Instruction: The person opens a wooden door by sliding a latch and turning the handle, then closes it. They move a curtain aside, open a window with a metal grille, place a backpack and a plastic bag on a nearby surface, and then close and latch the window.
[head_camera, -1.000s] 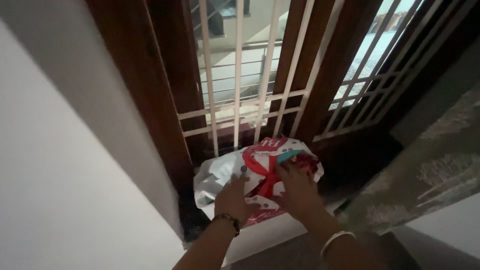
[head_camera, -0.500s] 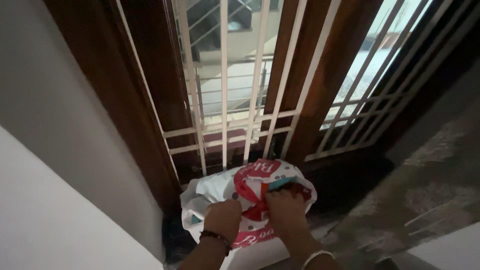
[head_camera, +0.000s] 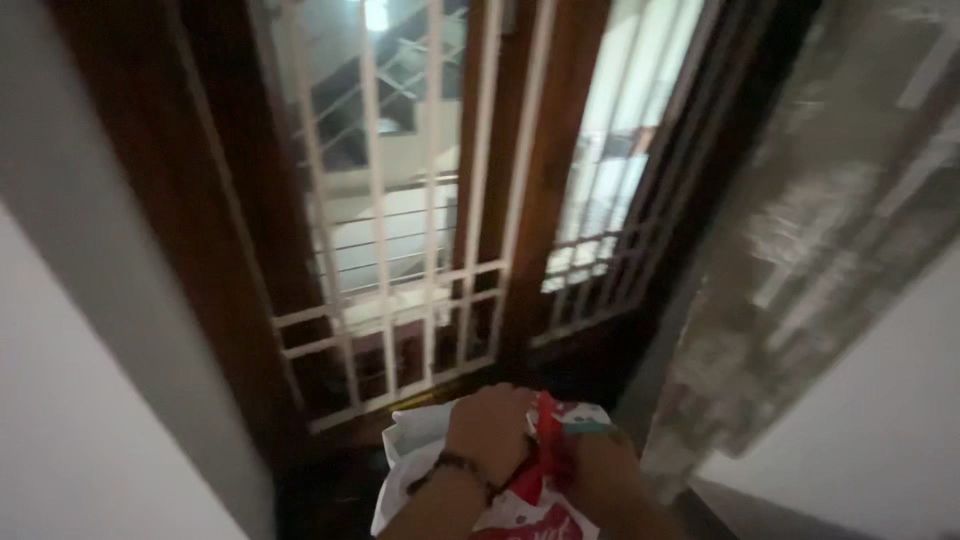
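Both hands (head_camera: 530, 455) grip the plastic bag (head_camera: 420, 455), contents hidden.

Both hands are gripping the top of a white & red plastic bag (head_camera: 440, 470) at the frame's bottom edge. Left hand (head_camera: 490, 428), w/ a dark beaded bracelet (head_camera: 452, 466) at the wrist, is closing in a fist on the bag's bunched red neck; right hand (head_camera: 598, 462) is pressing against it from the other side — partly hidden. Behind, a dark wood window frame (head_camera: 545, 190) w/ a white metal grille (head_camera: 400, 250) is letting in daylight. A white wall (head_camera: 70, 430) is showing left, a mottled grey curtain (head_camera: 800, 250) right — blurred.
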